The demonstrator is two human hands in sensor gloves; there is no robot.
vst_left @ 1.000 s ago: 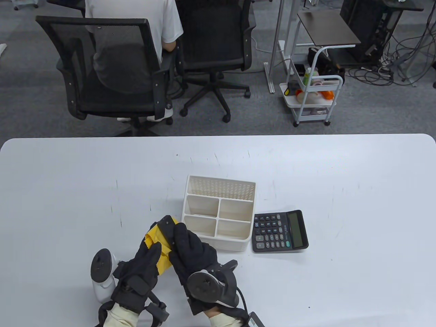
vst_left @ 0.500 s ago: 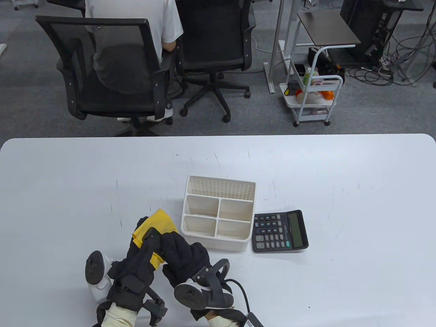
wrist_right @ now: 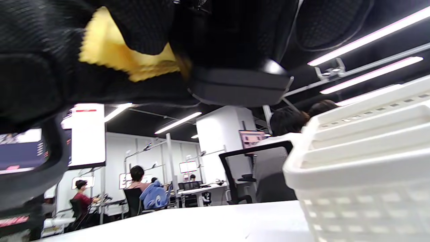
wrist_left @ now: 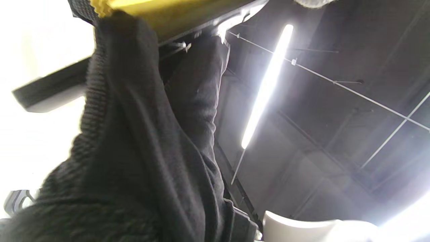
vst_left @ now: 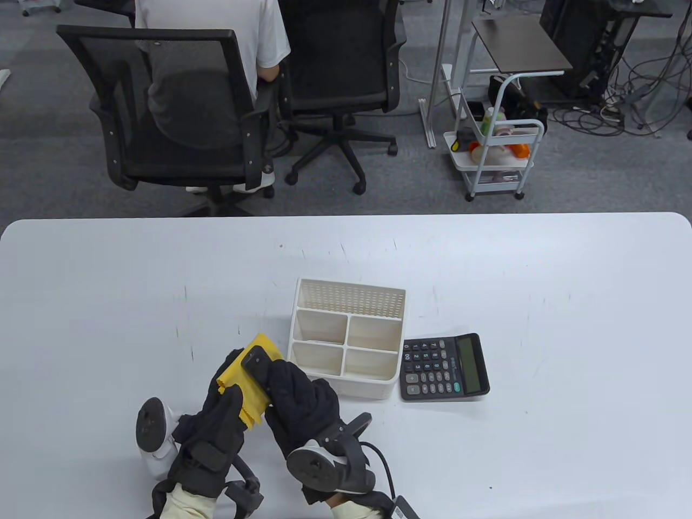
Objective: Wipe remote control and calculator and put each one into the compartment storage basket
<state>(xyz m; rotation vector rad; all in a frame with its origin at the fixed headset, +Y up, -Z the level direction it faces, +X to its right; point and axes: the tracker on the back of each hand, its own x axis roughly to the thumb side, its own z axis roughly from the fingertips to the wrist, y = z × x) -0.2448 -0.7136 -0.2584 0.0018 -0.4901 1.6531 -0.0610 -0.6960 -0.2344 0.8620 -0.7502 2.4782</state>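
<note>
Lower left of the table view: right hand [vst_left: 303,397] grips the black remote control [vst_left: 254,363], left hand [vst_left: 224,416] holds the yellow cloth [vst_left: 246,378] under it. The calculator [vst_left: 444,366] sits touching the right side of the empty compartment storage basket [vst_left: 346,335], mid-frame.

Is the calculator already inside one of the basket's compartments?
No, the calculator lies flat on the table beside the basket, whose compartments hold nothing.

left hand [vst_left: 221,427]: black knit glove, cream sleeve | right hand [vst_left: 303,403]: same, cabled tracker
</note>
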